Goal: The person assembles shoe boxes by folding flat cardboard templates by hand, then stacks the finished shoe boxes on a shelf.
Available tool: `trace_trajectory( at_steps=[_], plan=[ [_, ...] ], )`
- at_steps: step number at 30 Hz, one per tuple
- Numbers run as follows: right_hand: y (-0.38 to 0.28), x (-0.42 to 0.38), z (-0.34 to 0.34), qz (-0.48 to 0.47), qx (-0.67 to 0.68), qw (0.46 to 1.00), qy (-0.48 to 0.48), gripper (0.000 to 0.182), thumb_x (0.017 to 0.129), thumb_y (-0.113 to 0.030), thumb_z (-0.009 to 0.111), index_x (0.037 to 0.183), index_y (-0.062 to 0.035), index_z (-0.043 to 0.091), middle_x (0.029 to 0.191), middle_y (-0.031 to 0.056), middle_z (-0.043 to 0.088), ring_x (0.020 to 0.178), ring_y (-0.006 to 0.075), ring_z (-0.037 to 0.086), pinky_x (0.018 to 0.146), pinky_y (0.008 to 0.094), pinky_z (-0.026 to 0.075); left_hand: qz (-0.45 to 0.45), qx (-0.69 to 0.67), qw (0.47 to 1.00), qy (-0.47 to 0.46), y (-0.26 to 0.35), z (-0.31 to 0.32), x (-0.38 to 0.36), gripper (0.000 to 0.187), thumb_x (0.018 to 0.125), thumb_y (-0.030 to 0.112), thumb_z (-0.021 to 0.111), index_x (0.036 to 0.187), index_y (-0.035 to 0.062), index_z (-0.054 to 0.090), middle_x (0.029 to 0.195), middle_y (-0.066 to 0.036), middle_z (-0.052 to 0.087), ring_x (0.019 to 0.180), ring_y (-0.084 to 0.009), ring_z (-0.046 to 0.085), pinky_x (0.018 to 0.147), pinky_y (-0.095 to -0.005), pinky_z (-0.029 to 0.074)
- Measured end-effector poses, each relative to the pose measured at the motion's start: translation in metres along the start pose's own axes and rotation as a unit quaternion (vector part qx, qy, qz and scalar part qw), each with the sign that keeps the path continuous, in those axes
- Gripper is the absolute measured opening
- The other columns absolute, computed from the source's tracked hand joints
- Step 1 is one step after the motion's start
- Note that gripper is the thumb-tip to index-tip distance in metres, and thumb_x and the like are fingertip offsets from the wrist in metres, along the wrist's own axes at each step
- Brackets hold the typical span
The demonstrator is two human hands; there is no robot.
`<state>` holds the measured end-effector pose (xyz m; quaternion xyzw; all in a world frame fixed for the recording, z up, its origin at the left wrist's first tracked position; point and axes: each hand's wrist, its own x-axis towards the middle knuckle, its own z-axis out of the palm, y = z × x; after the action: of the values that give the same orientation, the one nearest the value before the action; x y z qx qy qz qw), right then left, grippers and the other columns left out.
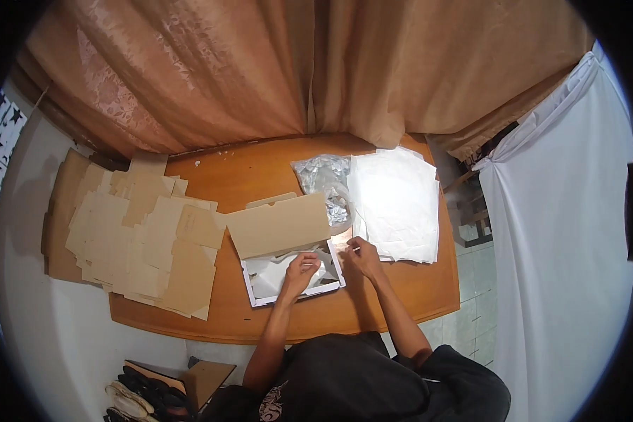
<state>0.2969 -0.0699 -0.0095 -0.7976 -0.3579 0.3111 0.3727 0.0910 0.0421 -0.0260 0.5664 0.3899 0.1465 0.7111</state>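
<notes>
Head: left hand (302,271) half-curled over open box (280,226), grip unclear.

The hands (333,266) hover at an open box (281,226) (white tissue inside (266,277)).

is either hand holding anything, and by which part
Can't tell: left hand is over the open box, right hand beside it; fingertips too small to read.

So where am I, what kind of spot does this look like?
Probably a small home packing corner: flat cardboard, an open box and white paper on a wooden table.
</notes>
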Motion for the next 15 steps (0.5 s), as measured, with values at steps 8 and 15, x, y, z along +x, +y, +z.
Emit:
trace_trajectory(
  at_steps=[8,15],
  plan=[
    [0.031,0.069,0.011,-0.113,-0.108,0.984,0.090,0.027,0.091,-0.006,0.055,0.116,0.0013,0.064,0.115,0.0245,0.067,0.094,0.0416,0.068,0.081,0.0476,0.055,-0.003,-0.002,0.999,0.047,0.005,0.050,0.020,0.023,0.096,0.015,0.068,0.115,0.0042,0.063,0.100,-0.002,0.065,0.092,-0.0100,0.063,0.078,-0.0249,0.050],
    [0.051,0.120,0.034,-0.157,-0.192,0.966,0.068,0.042,0.090,-0.002,0.045,0.132,-0.0031,0.051,0.135,0.0223,0.057,0.086,0.0415,0.070,0.072,0.0482,0.057,0.012,0.025,0.992,0.120,0.012,0.060,0.009,0.023,0.095,0.016,0.067,0.111,0.0004,0.065,0.099,-0.005,0.068,0.088,-0.0125,0.062,0.080,-0.0272,0.051]
  ],
)
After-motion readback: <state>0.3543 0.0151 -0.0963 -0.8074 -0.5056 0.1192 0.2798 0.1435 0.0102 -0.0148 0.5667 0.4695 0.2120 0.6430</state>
